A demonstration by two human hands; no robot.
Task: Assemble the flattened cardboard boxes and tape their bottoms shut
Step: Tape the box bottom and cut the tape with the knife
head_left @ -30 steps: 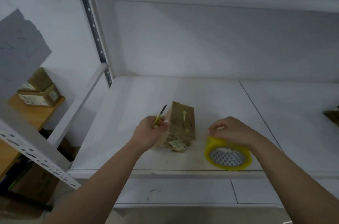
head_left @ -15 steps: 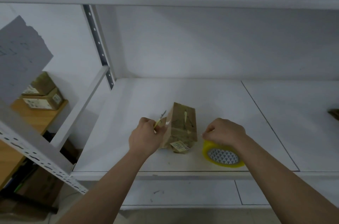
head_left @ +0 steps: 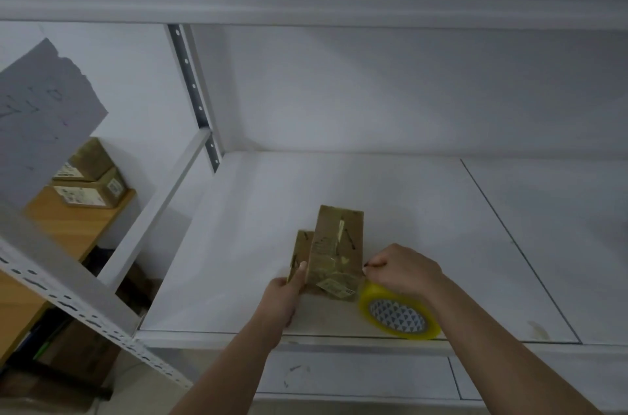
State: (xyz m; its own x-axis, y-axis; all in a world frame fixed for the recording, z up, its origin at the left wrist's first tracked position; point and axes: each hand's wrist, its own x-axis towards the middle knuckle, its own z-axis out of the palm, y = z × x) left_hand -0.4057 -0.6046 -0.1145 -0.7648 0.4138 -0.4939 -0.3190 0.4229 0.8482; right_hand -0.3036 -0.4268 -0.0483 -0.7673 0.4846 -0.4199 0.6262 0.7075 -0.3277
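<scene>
A small brown cardboard box (head_left: 338, 244) with labels and tape strips stands on the white shelf (head_left: 390, 197), one flap sticking out on its left. My left hand (head_left: 282, 299) is against that flap with its fingers curled round a thin yellow-handled cutter (head_left: 291, 270), which is mostly hidden. A yellow tape roll (head_left: 397, 314) lies flat just right of the box, near the shelf's front edge. My right hand (head_left: 404, 273) hovers over the roll, finger and thumb pinching the tape close to the box's lower right side.
A perforated metal upright (head_left: 193, 88) bounds the shelf on the left. Beyond it, two small labelled boxes (head_left: 90, 183) sit on a wooden table. A grey sheet (head_left: 40, 115) hangs at far left. Another shelf board runs overhead.
My left hand lowered the cutter from pointing up to lie against the box's left flap. My right hand shifted left towards the box, still over the roll.
</scene>
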